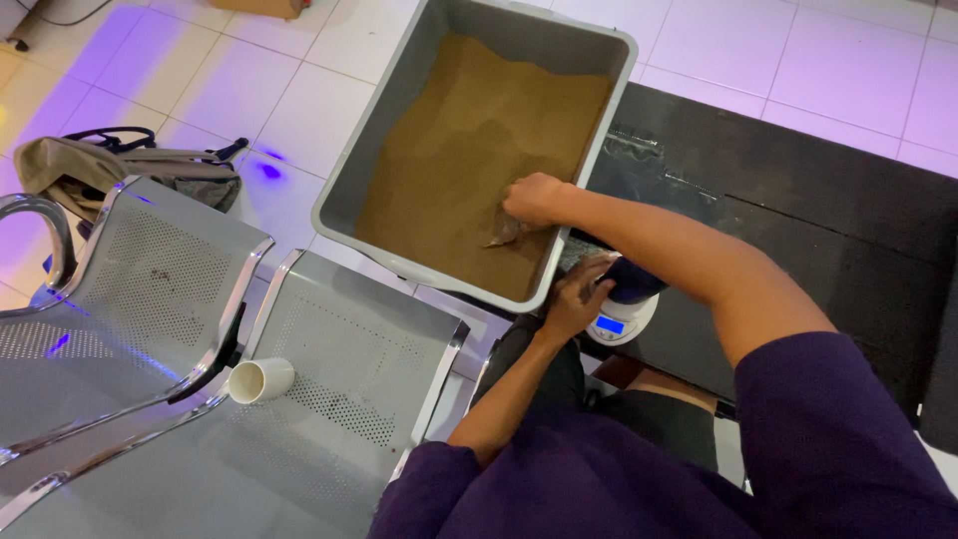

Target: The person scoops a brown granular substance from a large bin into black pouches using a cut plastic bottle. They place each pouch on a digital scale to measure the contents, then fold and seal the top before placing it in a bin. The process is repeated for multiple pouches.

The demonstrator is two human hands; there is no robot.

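Down in the head view, the right hand (pixel 534 200) is closed around a small scoop (pixel 504 235) dug into brown powder (pixel 469 150) inside a grey tub (pixel 344 190) on the floor. Just beside the tub, the left hand (pixel 577 299) grips a dark container (pixel 634 281) standing on a small digital scale (pixel 621 324). A white cup (pixel 261 379) lies tipped on the metal bench seat (pixel 339 439), well apart.

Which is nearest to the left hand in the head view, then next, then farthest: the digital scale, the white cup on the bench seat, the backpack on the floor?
1. Digital scale: just right of the left hand, whose fingers touch the dark container on it.
2. White cup: lying on the metal bench seat, well to the left.
3. Backpack: on the floor, far upper left.
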